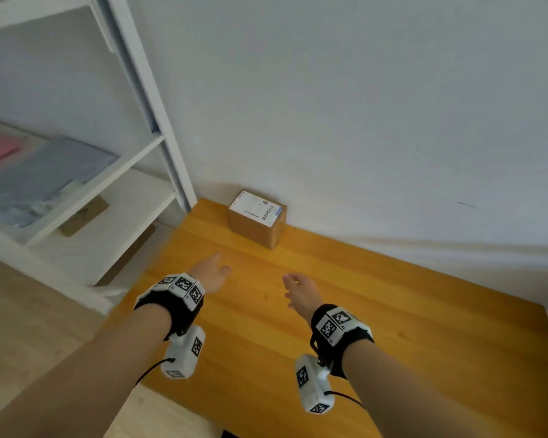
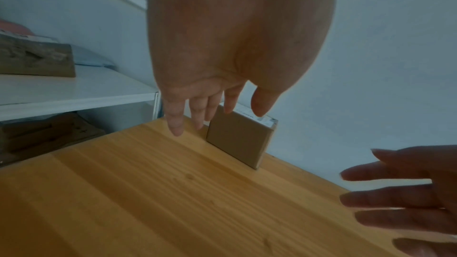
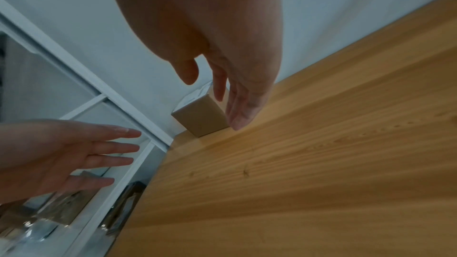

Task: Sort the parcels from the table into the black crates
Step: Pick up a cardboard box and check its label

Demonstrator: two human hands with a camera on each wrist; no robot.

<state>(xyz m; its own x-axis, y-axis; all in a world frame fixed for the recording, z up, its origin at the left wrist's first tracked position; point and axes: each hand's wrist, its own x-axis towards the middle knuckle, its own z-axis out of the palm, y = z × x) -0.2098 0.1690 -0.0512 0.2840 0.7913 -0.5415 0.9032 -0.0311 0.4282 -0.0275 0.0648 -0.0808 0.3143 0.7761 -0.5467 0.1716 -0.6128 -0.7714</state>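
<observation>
**Two loose hands over a wooden table, one box at the wall**

Nearest, two bare forearms reach in from the 6 o'clock edge of the head view, each with a black wrist strap carrying white blocks printed with black-and-white square codes. The left hand (image 1: 210, 273) sits near 7 o'clock of centre and the right hand (image 1: 301, 292) near 5 o'clock. Both are released, fingers spread and nearly straight, grasping nothing and held above the wood, apart from each other.

Under them lies the table (image 1: 377, 327), an orange-yellow plank top with visible grain and a few small knots, its boards running away towards the wall. A dark shape shows at its 3 o'clock edge, too cropped to identify.

Further on, at about 12 o'clock from the hands, the cardboard box (image 1: 256, 220) stands upright on the far corner of the table, just beside the wall, with a white printed label (image 1: 254, 206) on its top face. Neither hand touches it.

At 9 to 10 o'clock a white shelf unit (image 1: 133, 159) stands beside the table's left edge; blurred pink and grey-blue flat packages lie on one shelf, brown cardboard pieces on a lower one. Pale floor shows at 8 o'clock. Behind everything rises a plain white wall (image 1: 361, 105).
</observation>
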